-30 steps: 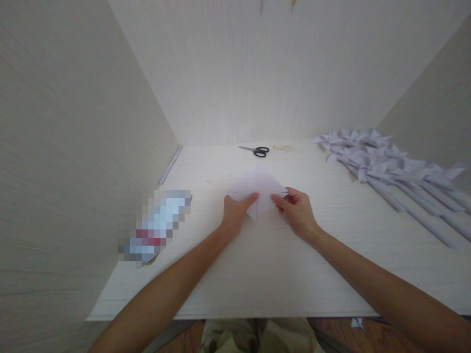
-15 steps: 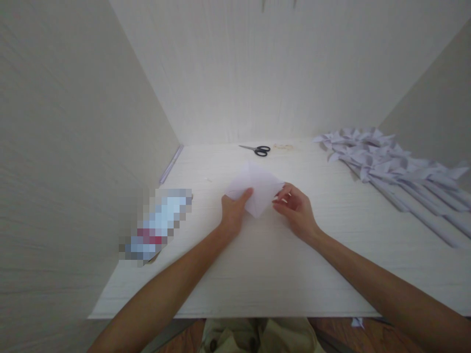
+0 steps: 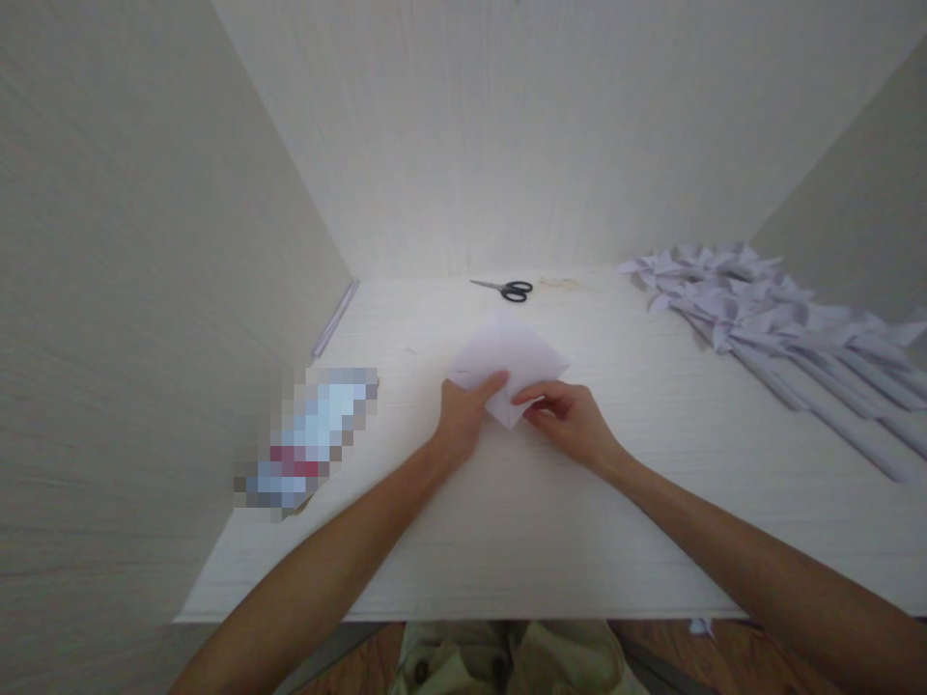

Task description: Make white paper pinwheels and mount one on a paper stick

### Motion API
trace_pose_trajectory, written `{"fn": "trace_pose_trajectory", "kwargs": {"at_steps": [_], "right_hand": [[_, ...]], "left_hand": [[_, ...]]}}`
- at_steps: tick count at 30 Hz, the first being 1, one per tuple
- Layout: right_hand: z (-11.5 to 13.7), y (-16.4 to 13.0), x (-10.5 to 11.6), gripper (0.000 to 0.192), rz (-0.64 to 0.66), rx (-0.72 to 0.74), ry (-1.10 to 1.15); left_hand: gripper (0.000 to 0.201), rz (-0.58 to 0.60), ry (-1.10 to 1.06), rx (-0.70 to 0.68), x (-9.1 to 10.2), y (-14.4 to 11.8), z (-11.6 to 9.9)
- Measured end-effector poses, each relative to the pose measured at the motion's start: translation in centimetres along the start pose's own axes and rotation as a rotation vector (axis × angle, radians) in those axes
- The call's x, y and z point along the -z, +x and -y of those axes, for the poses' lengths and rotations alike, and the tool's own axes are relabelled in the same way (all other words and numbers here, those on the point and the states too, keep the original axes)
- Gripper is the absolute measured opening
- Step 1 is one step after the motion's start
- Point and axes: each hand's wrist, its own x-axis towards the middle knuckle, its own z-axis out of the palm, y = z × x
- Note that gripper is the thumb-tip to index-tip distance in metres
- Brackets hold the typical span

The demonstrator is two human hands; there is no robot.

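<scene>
Both hands are on the white paper square point(image 3: 511, 357), which lies cornerwise mid-table point(image 3: 507, 541). The left hand point(image 3: 463, 420) pins its near-left edge with thumb on top, and the right hand point(image 3: 565, 420) pinches the near corner with curled fingers. If the left thumb slips, I'd guess the sheet skews and the crease lands off. Scissors point(image 3: 505, 288) sit well clear.

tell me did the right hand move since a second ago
Yes. The right hand slid left along the paper's near edge toward the left hand; the scissors stayed put.
</scene>
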Motion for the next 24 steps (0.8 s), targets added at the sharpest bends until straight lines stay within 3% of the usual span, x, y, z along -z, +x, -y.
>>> {"fn": "trace_pose_trajectory", "kwargs": {"at_steps": [24], "right_hand": [[0.69,0.05,0.07,0.019,0.047,-0.097,-0.008]], "left_hand": [[0.034,-0.042,0.026,-0.016,0.05,0.22,0.30]]}}
